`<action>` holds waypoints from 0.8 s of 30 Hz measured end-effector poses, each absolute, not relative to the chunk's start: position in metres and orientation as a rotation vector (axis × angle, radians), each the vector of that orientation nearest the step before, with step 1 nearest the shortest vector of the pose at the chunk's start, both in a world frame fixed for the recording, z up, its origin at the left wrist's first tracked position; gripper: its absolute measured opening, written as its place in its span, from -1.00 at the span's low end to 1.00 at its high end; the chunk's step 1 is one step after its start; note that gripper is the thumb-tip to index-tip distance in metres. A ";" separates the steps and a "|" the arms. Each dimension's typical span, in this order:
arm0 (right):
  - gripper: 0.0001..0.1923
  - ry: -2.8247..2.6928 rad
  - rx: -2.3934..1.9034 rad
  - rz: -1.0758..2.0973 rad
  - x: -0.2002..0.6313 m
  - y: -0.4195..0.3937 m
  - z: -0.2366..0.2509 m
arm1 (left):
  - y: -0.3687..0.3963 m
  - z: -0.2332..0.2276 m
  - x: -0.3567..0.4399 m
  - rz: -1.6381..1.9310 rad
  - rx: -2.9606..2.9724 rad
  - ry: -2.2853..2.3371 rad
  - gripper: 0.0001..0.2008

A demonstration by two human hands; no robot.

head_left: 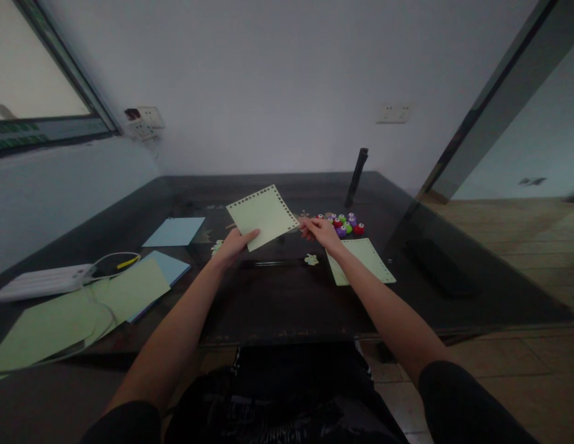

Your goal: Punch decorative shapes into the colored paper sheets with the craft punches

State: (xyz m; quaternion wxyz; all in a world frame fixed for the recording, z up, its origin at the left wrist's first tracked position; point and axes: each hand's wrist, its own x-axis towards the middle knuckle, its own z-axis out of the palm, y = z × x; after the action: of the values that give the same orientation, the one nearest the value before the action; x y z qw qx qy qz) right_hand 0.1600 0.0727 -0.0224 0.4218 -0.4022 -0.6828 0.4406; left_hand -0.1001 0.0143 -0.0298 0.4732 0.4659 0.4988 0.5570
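A pale green paper sheet (263, 214) with punched holes along its edges is held up above the dark table (277, 308). My left hand (235, 243) grips its lower left corner. At the sheet's right corner is my right hand (320, 231), pinching it; whether it also holds a small tool I cannot tell. Under my right forearm lies a second green sheet (366, 258) with a punched edge, flat on the table. Small paper flower cut-outs (311, 259) lie near the middle.
Several small coloured craft punches (344, 223) cluster behind my right hand. A dark upright object (356, 177) stands at the back. Blue sheets (174, 231) and green sheets (129, 287) lie at left beside a white power strip (44, 280) with cables. A dark flat object (437, 266) rests at right.
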 end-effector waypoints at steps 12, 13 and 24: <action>-0.81 -2.295 -1.314 0.313 0.107 0.090 -0.022 | 0.019 -0.032 -0.103 1.596 0.991 1.283 -0.65; -0.77 -2.311 -1.338 0.282 0.103 0.090 -0.023 | 0.020 -0.032 -0.102 1.596 0.992 1.287 -0.65; -0.74 -2.316 -1.432 0.184 0.083 0.089 -0.039 | 0.021 -0.035 -0.102 1.586 1.003 1.269 -0.65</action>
State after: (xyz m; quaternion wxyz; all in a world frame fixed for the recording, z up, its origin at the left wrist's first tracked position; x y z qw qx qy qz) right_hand 0.0828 0.0887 -0.0394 0.2048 -0.5136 -0.8306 0.0661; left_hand -0.1019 0.0212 -0.0347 0.4244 0.4009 0.5072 0.6340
